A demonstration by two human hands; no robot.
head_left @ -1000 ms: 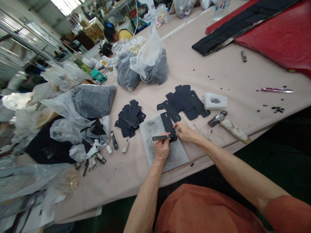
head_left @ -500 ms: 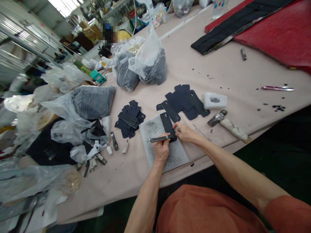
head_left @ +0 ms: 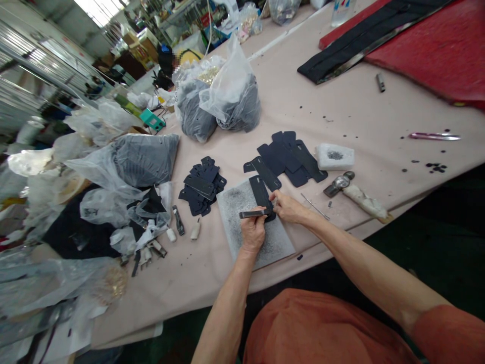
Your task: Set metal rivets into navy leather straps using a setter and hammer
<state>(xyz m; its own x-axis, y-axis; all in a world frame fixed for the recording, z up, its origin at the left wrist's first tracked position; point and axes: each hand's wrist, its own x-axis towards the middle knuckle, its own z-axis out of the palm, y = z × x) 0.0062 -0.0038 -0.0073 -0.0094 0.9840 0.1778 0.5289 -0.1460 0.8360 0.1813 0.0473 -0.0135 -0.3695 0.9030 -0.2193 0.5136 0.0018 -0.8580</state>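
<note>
Left hand (head_left: pixel 253 230) closed around a dark metal tool (head_left: pixel 253 214) and right hand (head_left: pixel 284 206) with its fingers bent at the right edge of a dark strip (head_left: pixel 259 191), any pinch there being too small to tell, the strip lying on the far right part of a speckled white board (head_left: pixel 237 217) on the desk (head_left: pixel 204 263).
</note>
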